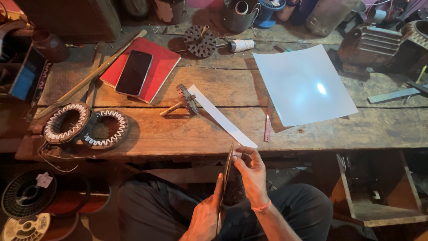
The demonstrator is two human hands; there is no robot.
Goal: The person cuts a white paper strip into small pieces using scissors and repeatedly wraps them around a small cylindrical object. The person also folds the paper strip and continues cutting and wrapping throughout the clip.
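1. The right hand (250, 172) is pinching the near end of a small white piece between thumb and fingertips, just below the table's front edge; an orange band is sitting on its wrist.
2. The left hand (206, 215) is gripping the handles of a pair of scissors (227, 172), fingers closed around them, with the blades pointing up toward the right hand's fingers. Whether the blades are parted is too hard to tell.
3. A long white paper strip (221, 117) is lying slantwise on the wooden table (178, 134), its near end reaching the table edge right above the right hand.
4. A small toothed metal wheel on a shaft (185, 100) is resting at the strip's far end, touching it.
5. A large white sheet (303, 85) is lying flat to the right, catching a bright glare spot.
6. A thin reddish blade (267, 128) is lying between the strip and the sheet, by the sheet's near left corner.
7. A black phone (134, 72) is resting on a red notebook (158, 71) to the left, and a long stick (89, 78) is lying slantwise beside them.
8. Two wound motor rings (84, 125) are sitting side by side, touching, near the table's left front corner.
9. Wire spools (26, 201) are standing on the floor at lower left, beside the person's dark trousers.
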